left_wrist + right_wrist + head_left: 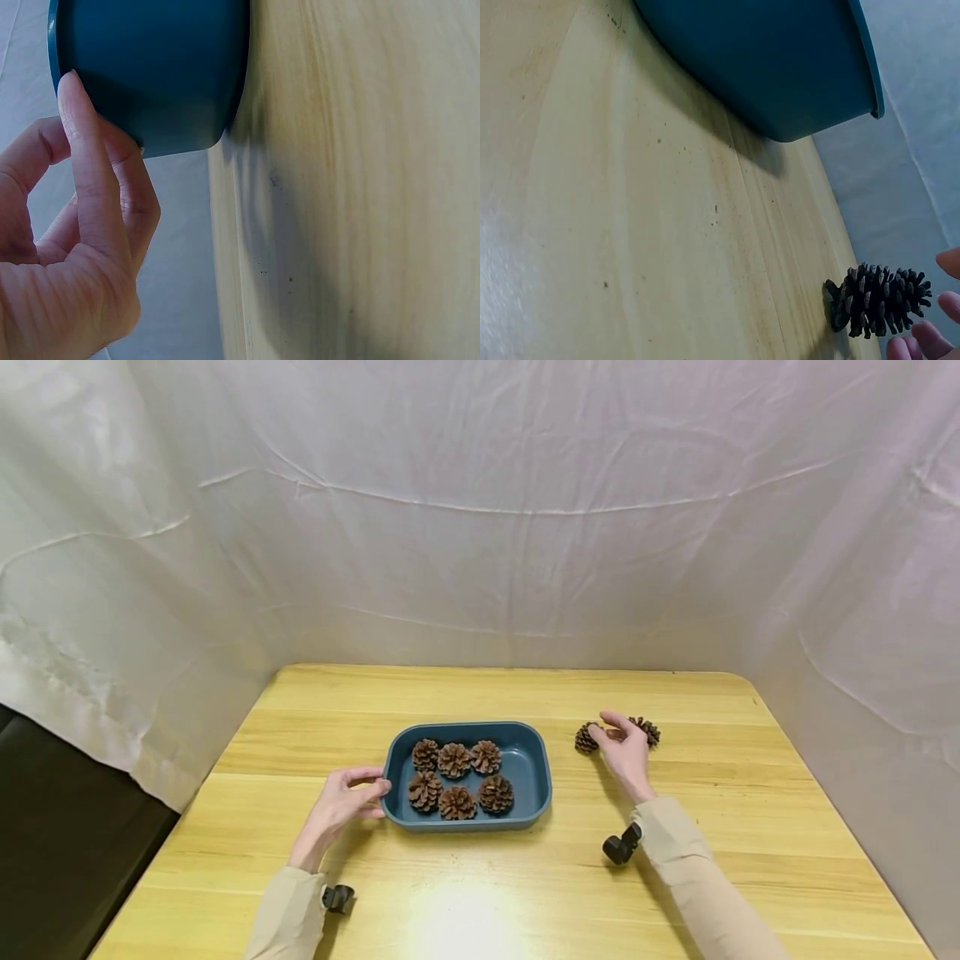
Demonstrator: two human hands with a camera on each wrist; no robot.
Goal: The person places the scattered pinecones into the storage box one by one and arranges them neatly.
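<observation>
In the head view, a dark blue tray (531, 777) holds several brown pine cones (457, 803) in two rows on its left and middle. My left hand (347, 797) is at the tray's left end, its thumb and bent fingers touching the outer wall near the rim. Farther right, my right hand (624, 750) reaches over a pine cone (585, 740) on the table. The right wrist view shows spread fingertips (930, 341) close beside that darker cone (877, 300), not closed round it. Another pine cone (649, 732) lies just right of the right hand, partly hidden by it.
A light wooden table (465, 868) carries everything, with small dark specks on its surface. Pale fabric (510, 568) hangs behind the table and at both sides. Dark wrist cameras (621, 845) sit at both sleeves. A black surface (67, 810) lies off the table's left edge.
</observation>
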